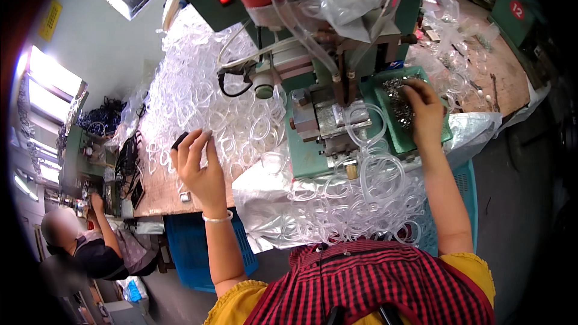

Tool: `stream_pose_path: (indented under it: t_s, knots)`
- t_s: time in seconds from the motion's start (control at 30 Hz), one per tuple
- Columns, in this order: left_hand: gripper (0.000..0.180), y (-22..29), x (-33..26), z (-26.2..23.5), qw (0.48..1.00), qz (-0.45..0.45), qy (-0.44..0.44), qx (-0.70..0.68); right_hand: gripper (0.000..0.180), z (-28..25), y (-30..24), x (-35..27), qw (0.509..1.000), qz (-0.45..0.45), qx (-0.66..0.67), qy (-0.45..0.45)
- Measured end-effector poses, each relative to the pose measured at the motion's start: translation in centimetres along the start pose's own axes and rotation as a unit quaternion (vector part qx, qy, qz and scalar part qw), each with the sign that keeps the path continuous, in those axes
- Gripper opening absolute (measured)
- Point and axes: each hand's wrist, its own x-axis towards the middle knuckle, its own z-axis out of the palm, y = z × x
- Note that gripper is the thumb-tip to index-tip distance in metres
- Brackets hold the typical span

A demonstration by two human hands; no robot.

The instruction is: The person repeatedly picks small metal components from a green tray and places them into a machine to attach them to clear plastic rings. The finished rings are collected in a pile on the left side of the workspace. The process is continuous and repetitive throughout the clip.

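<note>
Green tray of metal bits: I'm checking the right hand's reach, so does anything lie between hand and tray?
Nothing visible does. The right hand already rests in the green tray, fingers on the metal bits.

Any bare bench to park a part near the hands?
Little. A bare strip of wooden bench shows below the left hand, bordered by the heap of clear tubing rings and the bench edge. More bare wood lies far right. The right hand is in the green tray of small metal parts; loops crowd the front of the machine.
</note>
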Motion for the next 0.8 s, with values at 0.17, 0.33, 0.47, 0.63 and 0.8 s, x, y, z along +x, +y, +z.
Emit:
stream_pose_path:
  t_s: [0.17,0.33,0.47,0.63,0.8]
  knots:
    - [0.022,0.5,-1.3,6.3,0.971,-0.071,-0.161,0.162,0.017,1.9,-1.3,-0.5,0.994,-0.031,-0.083,-0.061]
    - [0.016,-2.5,-5.0,9.3,0.989,-0.079,-0.098,0.072,0.015,-2.9,-1.7,-3.2,0.941,-0.168,-0.293,0.022]
    - [0.013,-0.6,-4.2,6.3,0.976,-0.195,0.024,-0.097,0.015,-7.2,-2.7,-4.9,0.965,-0.088,-0.243,0.041]
    - [0.011,3.6,-0.9,5.6,0.877,-0.267,0.044,-0.398,0.018,-1.9,-9.6,-4.4,0.977,-0.074,-0.121,-0.158]
    - [0.009,3.4,-3.9,8.0,0.848,-0.264,0.015,-0.459,0.034,5.9,-10.0,-2.0,0.970,-0.033,0.002,-0.240]
